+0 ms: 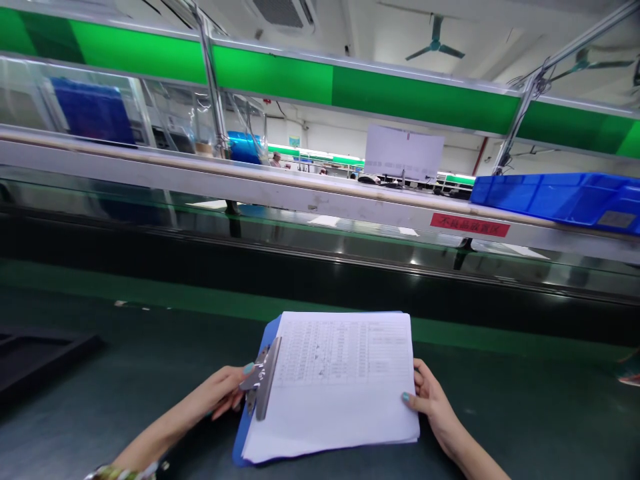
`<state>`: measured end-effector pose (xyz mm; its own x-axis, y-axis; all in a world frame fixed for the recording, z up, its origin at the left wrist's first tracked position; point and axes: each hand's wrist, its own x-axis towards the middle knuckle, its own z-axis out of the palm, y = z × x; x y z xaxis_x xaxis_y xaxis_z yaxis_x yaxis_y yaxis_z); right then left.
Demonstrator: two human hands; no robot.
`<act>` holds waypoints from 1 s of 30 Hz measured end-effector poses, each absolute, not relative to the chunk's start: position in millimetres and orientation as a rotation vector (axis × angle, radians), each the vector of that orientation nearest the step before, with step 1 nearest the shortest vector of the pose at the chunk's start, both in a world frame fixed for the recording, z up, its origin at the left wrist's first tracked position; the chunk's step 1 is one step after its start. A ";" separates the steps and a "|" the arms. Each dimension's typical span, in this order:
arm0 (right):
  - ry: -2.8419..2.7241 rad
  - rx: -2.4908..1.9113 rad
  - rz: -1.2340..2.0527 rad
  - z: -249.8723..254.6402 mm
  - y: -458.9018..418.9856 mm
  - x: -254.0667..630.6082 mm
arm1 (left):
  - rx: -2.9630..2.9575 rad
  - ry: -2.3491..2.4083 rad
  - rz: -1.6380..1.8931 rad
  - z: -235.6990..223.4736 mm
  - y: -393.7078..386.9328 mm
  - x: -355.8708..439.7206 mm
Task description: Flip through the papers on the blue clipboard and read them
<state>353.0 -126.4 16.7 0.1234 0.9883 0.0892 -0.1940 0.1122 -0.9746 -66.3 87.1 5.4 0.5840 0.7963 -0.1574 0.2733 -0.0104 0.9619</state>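
Observation:
A blue clipboard (243, 437) lies sideways in front of me, with its metal clip (269, 379) at the left. Under the clip is a stack of white paper (345, 413); the top sheet carries a printed table with a few dark handwritten marks. My left hand (227, 390) is closed at the clip end, its thumb on the clip lever and its other fingers beneath. On the opposite side, my right hand (431, 403) pinches the right edge of the papers, thumb on top; whether the board is also in that grip is hidden.
The dark green work surface (500, 400) spreads around the clipboard. A black tray (45, 353) sits at the left. Beyond runs a raised shelf (300, 190) with a red label (470, 225) and a blue bin (555, 197) at the right. A white sign (404, 153) stands behind.

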 end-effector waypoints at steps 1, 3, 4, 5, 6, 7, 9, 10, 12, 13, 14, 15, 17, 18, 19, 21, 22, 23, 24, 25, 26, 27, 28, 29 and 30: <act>-1.025 -1.043 1.141 16.7 -126.5 353.2 | 1.602 0.939 0.520 6.9 86.8 -64.9; -1.024 -1.047 1.137 16.3 -126.4 353.5 | 1.650 0.959 0.511 10.2 85.5 -62.7; -1.023 -1.053 1.135 16.0 -126.3 353.7 | 1.662 0.963 0.508 11.6 84.8 -62.0; -1.022 -1.058 1.131 15.7 -126.2 353.8 | 1.674 0.965 0.509 12.6 84.2 -61.6; -1.022 -1.064 1.130 15.4 -126.1 353.9 | 1.685 0.964 0.511 13.2 83.8 -61.4; -1.023 -1.066 1.129 15.1 -126.0 354.0 | 1.696 0.964 0.515 13.3 83.6 -61.5; -1.028 -1.062 1.132 14.6 -126.1 354.1 | 1.708 0.972 0.525 12.7 83.5 -61.9; -1.030 -1.055 1.136 14.4 -126.2 354.2 | 1.708 0.983 0.534 12.1 83.6 -62.0; -1.035 -1.047 1.148 14.3 -126.5 354.2 | 1.705 1.000 0.541 11.5 83.7 -62.0; -1.038 -1.044 1.152 14.3 -126.7 354.1 | 1.702 1.008 0.541 11.6 83.6 -61.7; -1.039 -1.041 1.154 14.5 -127.0 353.9 | 1.699 1.013 0.536 12.2 83.4 -61.3; -1.039 -1.038 1.155 14.9 -127.2 353.7 | 1.696 1.015 0.525 13.2 83.1 -60.8; -1.038 -1.030 1.156 15.7 -127.6 353.0 | 1.692 1.013 0.506 16.0 81.9 -59.8; -1.037 -1.029 1.158 16.2 -127.7 352.7 | 1.692 1.010 0.503 17.5 81.2 -59.4; -1.035 -1.032 1.160 16.5 -127.9 352.6 | 1.694 1.006 0.502 18.8 80.5 -59.1; -1.033 -1.040 1.156 16.9 -128.0 352.5 | 1.700 1.005 0.509 20.5 79.3 -59.0; -1.032 -1.044 1.153 16.8 -128.1 352.7 | 1.702 1.006 0.514 20.6 79.0 -59.2; -1.032 -1.046 1.152 16.7 -128.0 352.9 | 1.704 1.008 0.518 20.2 79.0 -59.5; -1.032 -1.046 1.152 16.6 -127.9 353.1 | 1.706 1.010 0.520 19.2 79.4 -59.8; -1.033 -1.045 1.155 16.4 -127.7 353.3 | 1.708 1.010 0.518 17.8 80.2 -60.2; -1.034 -1.043 1.157 16.3 -127.4 353.6 | 1.709 1.007 0.511 16.0 81.4 -60.6; -1.037 -1.042 1.160 16.1 -127.0 353.9 | 1.710 1.001 0.504 14.0 82.8 -61.0; -1.039 -1.041 1.162 15.8 -126.5 354.2 | 1.712 0.993 0.494 11.9 84.5 -61.3; -1.042 -1.039 1.161 15.4 -126.1 354.6 | 1.716 0.984 0.485 10.0 86.2 -61.4; -1.042 -1.038 1.161 14.9 -125.6 355.1 | 1.720 0.980 0.477 8.3 87.8 -61.5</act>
